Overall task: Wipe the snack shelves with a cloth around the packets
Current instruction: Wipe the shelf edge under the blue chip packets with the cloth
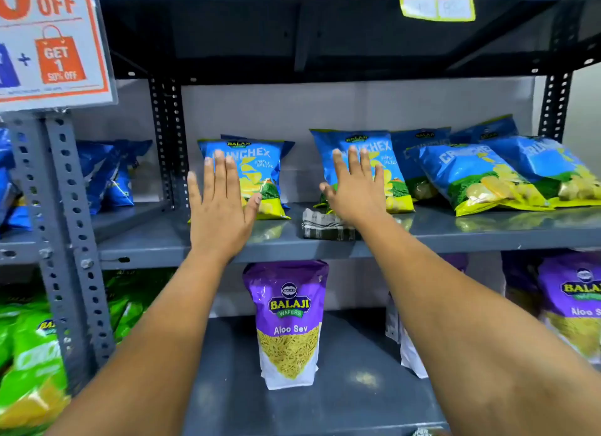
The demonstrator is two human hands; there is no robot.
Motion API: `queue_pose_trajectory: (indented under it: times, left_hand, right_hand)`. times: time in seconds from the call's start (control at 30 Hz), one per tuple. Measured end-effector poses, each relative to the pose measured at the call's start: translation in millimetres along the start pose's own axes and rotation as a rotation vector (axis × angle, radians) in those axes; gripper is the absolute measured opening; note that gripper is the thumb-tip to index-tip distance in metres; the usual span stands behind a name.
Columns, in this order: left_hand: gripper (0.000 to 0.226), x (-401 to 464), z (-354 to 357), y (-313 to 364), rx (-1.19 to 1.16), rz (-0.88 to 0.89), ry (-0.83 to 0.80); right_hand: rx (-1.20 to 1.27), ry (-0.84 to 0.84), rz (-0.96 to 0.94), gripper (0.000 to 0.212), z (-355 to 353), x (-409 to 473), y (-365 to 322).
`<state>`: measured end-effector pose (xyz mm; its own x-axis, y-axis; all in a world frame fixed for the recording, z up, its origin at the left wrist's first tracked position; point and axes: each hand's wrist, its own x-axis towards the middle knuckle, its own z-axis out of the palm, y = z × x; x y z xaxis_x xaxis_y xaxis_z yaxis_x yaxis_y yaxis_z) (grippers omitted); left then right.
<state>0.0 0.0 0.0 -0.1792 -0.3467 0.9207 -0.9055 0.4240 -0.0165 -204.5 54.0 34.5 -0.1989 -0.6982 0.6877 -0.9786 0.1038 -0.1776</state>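
Observation:
A grey metal shelf [487, 232] carries several blue Crunchex chip packets. My left hand [219, 205] is raised flat with fingers apart in front of one upright blue packet [260, 172] at the shelf's left end. My right hand [353, 187] is spread the same way in front of a second blue packet [387, 162]. Neither hand grips anything. A folded checked cloth [327, 226] lies on the shelf between the two packets, just below my right hand, partly hidden by the wrist.
More blue packets [487, 175] lie tilted to the right. The shelf below holds a purple Aloo Sev pouch [289, 322] and more purple pouches [572, 302] at right. Green packets [29, 354] fill the left rack. A perforated upright post [70, 227] and a discount sign [52, 42] stand at left.

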Motion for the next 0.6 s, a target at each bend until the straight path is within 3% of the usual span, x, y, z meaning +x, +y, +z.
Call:
queue_pose_trajectory:
  times: [0.1, 0.2, 0.43, 0.6]
  left_hand:
    - [0.074, -29, 12, -2, -0.028, -0.012, -0.034]
    - [0.076, -58, 29, -10, -0.016, 0.008, -0.092]
    - [0.074, -62, 36, -15, -0.032, 0.021, -0.047]
    - [0.074, -63, 39, -17, -0.057, 0.03, -0.028]
  right_hand:
    - [0.117, -0.216, 0.136, 0.048, 16, -10, 3]
    - [0.046, -0.235, 0.18, 0.036, 29, -19, -5]
    - [-0.062, -0.453, 0.001, 0.054, 13, 22, -23]
    - [0.145, -0.796, -0.15, 0.059, 18, 5, -21]
